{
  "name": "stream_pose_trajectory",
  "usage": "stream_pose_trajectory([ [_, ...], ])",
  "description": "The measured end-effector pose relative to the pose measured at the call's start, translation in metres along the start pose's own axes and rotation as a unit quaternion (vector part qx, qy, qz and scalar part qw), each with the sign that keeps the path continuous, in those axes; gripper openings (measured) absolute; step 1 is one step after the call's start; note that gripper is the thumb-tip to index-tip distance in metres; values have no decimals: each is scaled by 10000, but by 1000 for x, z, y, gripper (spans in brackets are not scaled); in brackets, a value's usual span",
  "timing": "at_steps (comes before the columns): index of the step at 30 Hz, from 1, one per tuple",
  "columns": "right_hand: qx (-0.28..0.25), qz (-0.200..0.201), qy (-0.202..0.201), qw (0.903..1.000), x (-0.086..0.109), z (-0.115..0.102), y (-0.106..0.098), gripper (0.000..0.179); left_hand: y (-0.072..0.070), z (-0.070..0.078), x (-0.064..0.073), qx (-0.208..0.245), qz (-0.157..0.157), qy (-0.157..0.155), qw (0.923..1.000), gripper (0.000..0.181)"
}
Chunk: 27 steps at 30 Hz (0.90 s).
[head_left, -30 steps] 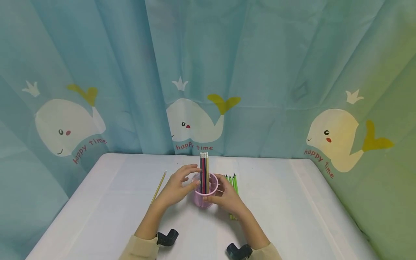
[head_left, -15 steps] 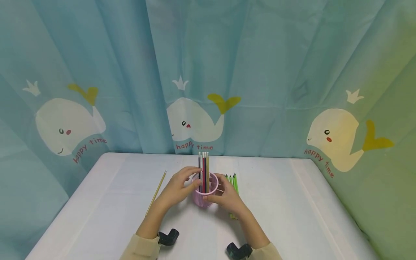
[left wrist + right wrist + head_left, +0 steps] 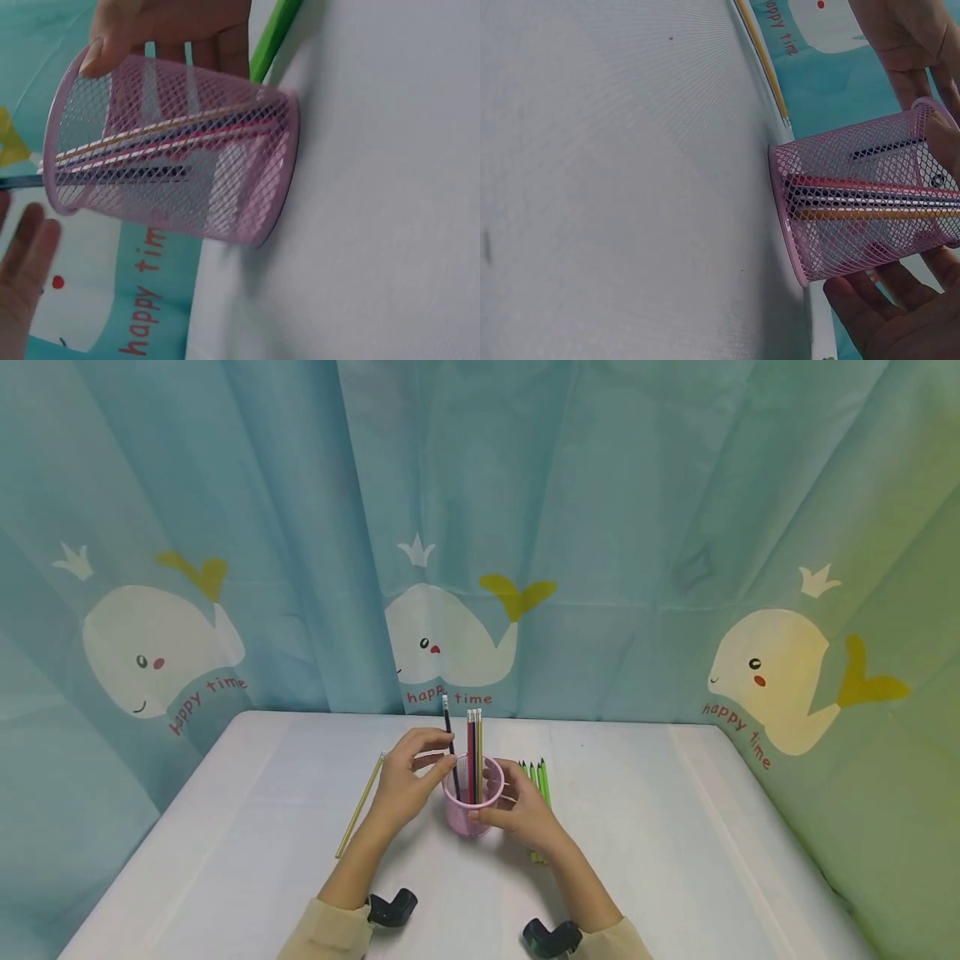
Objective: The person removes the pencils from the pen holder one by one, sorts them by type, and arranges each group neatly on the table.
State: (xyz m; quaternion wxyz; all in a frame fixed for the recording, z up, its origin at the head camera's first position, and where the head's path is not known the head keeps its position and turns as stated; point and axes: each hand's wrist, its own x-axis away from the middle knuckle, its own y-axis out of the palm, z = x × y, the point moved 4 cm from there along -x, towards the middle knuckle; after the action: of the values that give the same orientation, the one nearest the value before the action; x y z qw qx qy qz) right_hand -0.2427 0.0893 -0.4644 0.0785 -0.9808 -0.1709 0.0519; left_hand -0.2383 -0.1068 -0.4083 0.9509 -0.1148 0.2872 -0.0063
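Observation:
A dark pencil (image 3: 447, 718) with a pale eraser end is pinched between the thumb and fingers of my left hand (image 3: 401, 783). Its lower end is still inside the pink mesh pencil cup (image 3: 467, 823), raised off the bottom as the left wrist view shows through the mesh. My right hand (image 3: 529, 814) grips the cup from the right, thumb at the rim and fingers round the far side. Several other pencils (image 3: 474, 747), red, dark and yellow, stand together in the cup, also visible as pencils (image 3: 870, 199) through the mesh in the right wrist view.
A yellow pencil (image 3: 361, 806) lies on the white table (image 3: 247, 860) left of my left hand. Several green pencils (image 3: 545, 787) lie right of the cup, partly behind my right hand. A blue curtain (image 3: 622, 527) with whale prints hangs behind the table.
My left hand has lifted the dark pencil partway up and drawn it leftward, apart from the other pencils, so it now leans left. My right hand and the cup have stayed put.

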Motion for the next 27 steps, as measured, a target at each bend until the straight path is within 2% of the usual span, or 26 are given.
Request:
stream_pose_trajectory([
  [4,-12,9,-13,10000,0,0,1,78,-4,2,-1,849,734,-116,9936,24],
  [7,33,22,-32,10000,0,0,1,79,-7,4,-2,1263,1040,-279,9861,21],
  [13,100,32,8,9999,0,0,1,79,-14,9,-4,1597,1133,-383,9799,29],
  [20,11,-46,-153,9999,-1,-2,1,77,-22,22,-7,1871,1246,-483,9732,36],
  [27,39,-59,-43,10000,-1,-2,0,78,-31,34,-8,1664,1176,-656,9768,38],
])
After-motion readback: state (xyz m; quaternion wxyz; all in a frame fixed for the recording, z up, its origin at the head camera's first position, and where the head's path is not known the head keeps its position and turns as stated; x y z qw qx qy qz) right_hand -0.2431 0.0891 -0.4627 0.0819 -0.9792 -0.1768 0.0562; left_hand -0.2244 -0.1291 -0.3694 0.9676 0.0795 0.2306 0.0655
